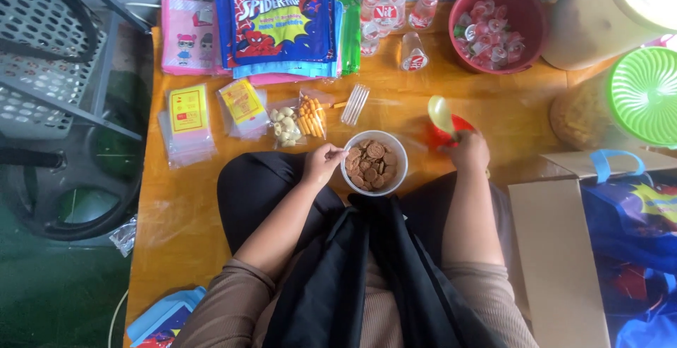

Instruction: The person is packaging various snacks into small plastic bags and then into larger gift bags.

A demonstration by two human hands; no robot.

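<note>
your left hand pinches a biscuit at the rim of the white bowl of biscuits parked by your knees for easy reach, while your right hand grips a yellow-green scoop over the red cup on the orange worktop.

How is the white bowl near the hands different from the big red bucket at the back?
The white bowl is small and pale; the red bucket is bigger and dark red. The bowl holds round brown biscuits; the bucket holds small clear jelly cups. The left hand touches the bowl's rim; no hand is near the bucket. Both are round, open on top and sit on the orange mat.
</note>
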